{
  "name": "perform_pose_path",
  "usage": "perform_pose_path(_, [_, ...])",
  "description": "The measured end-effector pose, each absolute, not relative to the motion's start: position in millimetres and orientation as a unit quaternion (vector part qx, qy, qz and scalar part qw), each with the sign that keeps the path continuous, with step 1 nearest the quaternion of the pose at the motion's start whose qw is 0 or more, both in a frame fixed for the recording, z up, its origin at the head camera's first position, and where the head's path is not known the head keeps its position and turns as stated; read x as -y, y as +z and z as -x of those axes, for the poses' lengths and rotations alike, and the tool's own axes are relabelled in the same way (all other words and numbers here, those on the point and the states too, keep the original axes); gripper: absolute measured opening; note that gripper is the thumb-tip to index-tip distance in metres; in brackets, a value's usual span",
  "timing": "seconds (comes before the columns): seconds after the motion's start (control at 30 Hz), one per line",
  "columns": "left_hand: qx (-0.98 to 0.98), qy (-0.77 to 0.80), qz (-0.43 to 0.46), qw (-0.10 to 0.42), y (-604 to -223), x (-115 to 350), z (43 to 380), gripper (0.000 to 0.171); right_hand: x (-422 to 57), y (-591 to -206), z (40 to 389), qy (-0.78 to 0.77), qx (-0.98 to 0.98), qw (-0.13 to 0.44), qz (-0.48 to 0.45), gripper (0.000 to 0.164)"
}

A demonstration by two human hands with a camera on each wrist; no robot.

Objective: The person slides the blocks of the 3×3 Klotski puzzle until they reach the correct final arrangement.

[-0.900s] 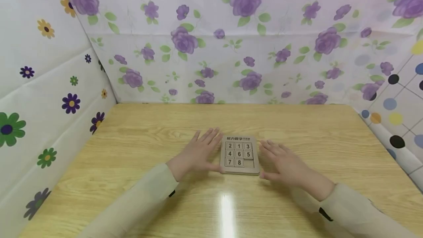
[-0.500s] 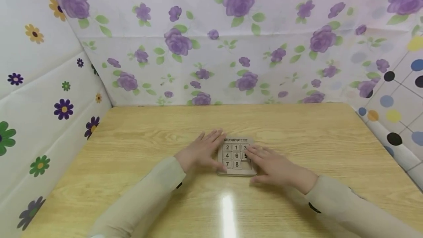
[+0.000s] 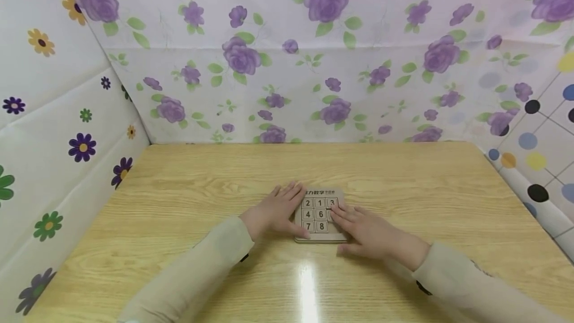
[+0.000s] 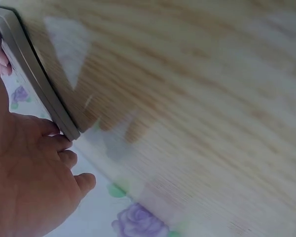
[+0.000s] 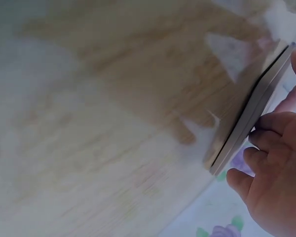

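Note:
A flat number slide puzzle with a light frame lies on the wooden table, between the two hands. Tiles 2, 1, 3, 4, 6, 7 and 8 are readable in the head view. My left hand lies along the puzzle's left side, its thumb over the lower left corner and its fingers extended. From the right, my right hand reaches over the board, fingertips covering the tile right of the 6; its thumb is off the lower right corner. In the left wrist view the puzzle's edge meets the fingers.
Light wood tabletop surrounds the puzzle and carries a bright reflection in front. A white cloth with purple roses hangs behind the table. Flower-printed cloth stands at the left, dotted cloth at the right.
My right hand has moved left from beside the puzzle onto its right-hand tiles, hiding the 5. The left thumb has come over the lower left corner. The visible tile order looks the same.

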State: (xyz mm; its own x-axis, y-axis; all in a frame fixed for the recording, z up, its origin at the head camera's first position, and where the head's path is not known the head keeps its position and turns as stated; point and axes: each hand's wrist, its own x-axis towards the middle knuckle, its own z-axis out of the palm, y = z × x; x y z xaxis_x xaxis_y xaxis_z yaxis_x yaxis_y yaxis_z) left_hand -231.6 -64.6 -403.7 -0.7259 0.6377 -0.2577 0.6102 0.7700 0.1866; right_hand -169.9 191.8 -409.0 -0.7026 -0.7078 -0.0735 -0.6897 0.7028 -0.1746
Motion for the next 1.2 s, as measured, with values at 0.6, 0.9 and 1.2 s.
perform_pose_path(0.6, [-0.918, 0.089, -0.344, 0.178, -401.5, 66.7, 228.1, 0.114, -191.6, -400.4, 161.7, -0.062, -0.910, 0.052, 0.408, 0.067])
perform_pose_path(0.9, [-0.917, 0.089, -0.338, 0.193, -406.0, 62.5, 225.7, 0.114, -191.2, -402.8, 188.4, -0.062, -0.924, 0.062, 0.371, 0.074])
perform_pose_path(1.2, [-0.924, 0.072, -0.328, 0.182, -405.5, 59.6, 228.4, 0.117, -191.4, -409.1, 184.4, -0.072, -0.927, 0.078, 0.360, 0.075])
